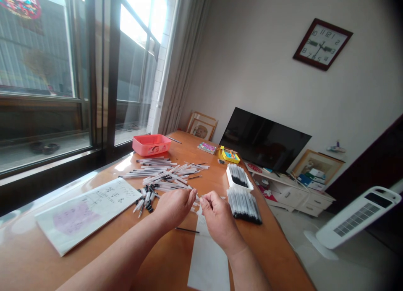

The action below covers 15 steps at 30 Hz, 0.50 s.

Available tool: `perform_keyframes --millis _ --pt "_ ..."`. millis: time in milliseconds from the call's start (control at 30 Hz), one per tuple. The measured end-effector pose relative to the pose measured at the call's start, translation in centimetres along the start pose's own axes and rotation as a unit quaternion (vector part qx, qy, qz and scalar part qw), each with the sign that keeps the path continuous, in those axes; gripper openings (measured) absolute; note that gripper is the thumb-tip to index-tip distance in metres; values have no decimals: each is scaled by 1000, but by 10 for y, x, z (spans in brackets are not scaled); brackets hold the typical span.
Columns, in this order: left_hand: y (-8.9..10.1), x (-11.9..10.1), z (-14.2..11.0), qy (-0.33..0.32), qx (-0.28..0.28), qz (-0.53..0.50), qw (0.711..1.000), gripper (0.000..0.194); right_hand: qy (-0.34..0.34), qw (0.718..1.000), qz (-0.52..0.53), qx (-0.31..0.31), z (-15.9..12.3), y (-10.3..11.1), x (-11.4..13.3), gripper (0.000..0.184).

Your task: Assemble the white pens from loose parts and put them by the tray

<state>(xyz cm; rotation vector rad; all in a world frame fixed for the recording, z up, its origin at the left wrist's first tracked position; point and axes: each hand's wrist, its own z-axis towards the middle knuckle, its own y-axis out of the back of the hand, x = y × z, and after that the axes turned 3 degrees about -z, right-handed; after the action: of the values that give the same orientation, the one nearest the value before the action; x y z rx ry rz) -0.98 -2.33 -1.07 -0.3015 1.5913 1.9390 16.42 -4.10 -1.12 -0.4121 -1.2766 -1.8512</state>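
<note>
My left hand (174, 207) and my right hand (217, 213) meet over the orange-brown table (163, 261), fingers pinched together on a small clear pen part (197, 197) held between them. Just beyond lies a loose heap of clear pen barrels (163, 173) and black caps (147, 202). To the right of my right hand a stack of assembled pens (244, 205) lies in a row. A thin black refill (187, 230) rests on the table under my wrists.
A white tray of pens (239, 176), a pink basket (151, 144), a white booklet (85, 211), a white paper strip (208, 261), a yellow box (229, 156). Beyond the table's right edge stand a TV (262, 140) and a white fan (355, 217); window on the left.
</note>
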Motion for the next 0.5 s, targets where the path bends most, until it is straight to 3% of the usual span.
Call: perform_keyframes --millis 100,200,300,500 --pt "-2 2 1 7 3 -26 1000 57 -9 1000 28 -9 0 -2 0 31" --pt "-4 5 3 28 26 -86 996 61 -57 990 125 8 1 -4 -1 39" --pt "-4 8 5 30 38 -153 987 64 -107 963 247 18 2 -4 -1 44" --pt "-2 8 5 19 42 -248 968 65 -135 904 405 38 2 -1 6 36"
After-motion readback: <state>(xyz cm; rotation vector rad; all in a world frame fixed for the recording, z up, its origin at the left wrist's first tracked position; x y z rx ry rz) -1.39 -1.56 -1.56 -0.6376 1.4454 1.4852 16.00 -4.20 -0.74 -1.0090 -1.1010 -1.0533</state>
